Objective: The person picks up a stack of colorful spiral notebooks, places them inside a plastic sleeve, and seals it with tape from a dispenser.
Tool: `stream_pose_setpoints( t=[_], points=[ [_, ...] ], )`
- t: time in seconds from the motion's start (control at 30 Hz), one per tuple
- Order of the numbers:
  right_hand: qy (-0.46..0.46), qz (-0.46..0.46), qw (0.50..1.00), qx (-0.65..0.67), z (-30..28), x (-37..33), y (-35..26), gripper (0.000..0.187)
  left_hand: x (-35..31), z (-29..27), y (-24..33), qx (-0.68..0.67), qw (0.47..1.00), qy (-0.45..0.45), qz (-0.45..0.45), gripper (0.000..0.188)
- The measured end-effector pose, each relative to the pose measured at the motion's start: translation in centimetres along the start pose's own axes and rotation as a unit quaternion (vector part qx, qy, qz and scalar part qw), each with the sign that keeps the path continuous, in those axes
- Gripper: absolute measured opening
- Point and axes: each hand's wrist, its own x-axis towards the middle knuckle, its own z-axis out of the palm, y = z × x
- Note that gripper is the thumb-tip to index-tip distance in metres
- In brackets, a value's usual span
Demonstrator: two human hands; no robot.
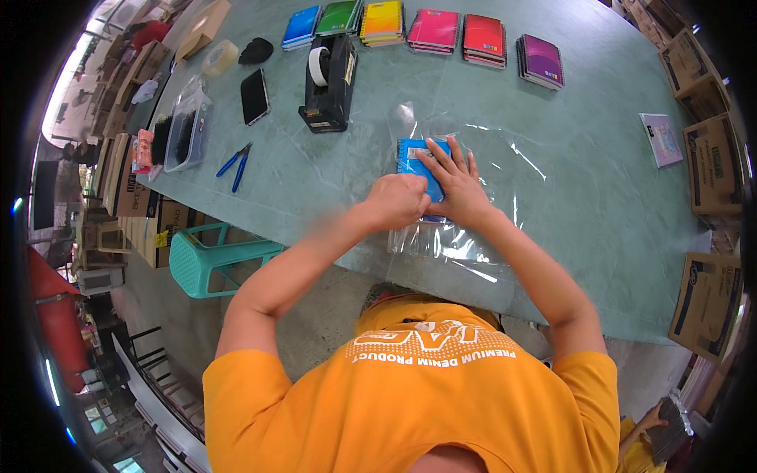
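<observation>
As the mid-frame notebook (410, 164) looks light and stiff amid slick-seeming film (449, 246), it suits an edge grip, right hand (461, 189) spread on top, left hand (398, 201) curled, hold unclear.

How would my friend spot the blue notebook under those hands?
Find the green table. Near its edge by the orange shirt, the left hand and right hand touch a blue notebook. Unlike the blue stack across the table, this one has clear plastic around it.

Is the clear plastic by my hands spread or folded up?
Mostly spread out: the clear plastic reaches well past the blue notebook toward the right, over the table.
</observation>
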Motion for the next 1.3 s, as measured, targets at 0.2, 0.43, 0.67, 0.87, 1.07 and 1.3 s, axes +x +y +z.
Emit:
stream_pose_setpoints(
  t=[0.2, 0.43, 0.67, 0.87, 1.07, 1.3],
  points=[
    [-0.114, -0.074, 0.991, -0.009, -3.9, 2.3, 1.6, 0.081, 1.1, -1.6, 1.3, 0.062, 0.99, -0.124, -0.041, 0.021],
    [-0.024, 0.124, 0.938, 0.323, -2.4, 11.0, 1.8, 0.059, 1.3, -1.8, 1.7, 0.082, 0.988, -0.121, -0.046, 0.025],
    [-0.021, -0.17, 0.985, -0.009, -5.3, 2.8, 0.5, 0.052, 1.0, -1.5, 1.4, 0.056, 0.985, -0.147, -0.069, 0.028],
    [0.016, -0.08, 0.996, 0.045, -3.3, -0.5, 0.0, 0.033, 0.1, -4.1, 0.0, -0.142, 0.984, -0.087, -0.067, 0.034],
    [0.017, 0.003, 0.999, 0.031, -3.6, 0.5, -2.2, 0.019, 0.1, -9.2, -16.6, -0.198, 0.877, 0.369, -0.235, 0.039],
    [-0.006, 0.054, 0.998, -0.025, -3.3, 1.8, -3.4, 0.017, 3.5, -9.9, -17.5, -0.192, 0.881, 0.353, -0.249, 0.035]
  ],
)
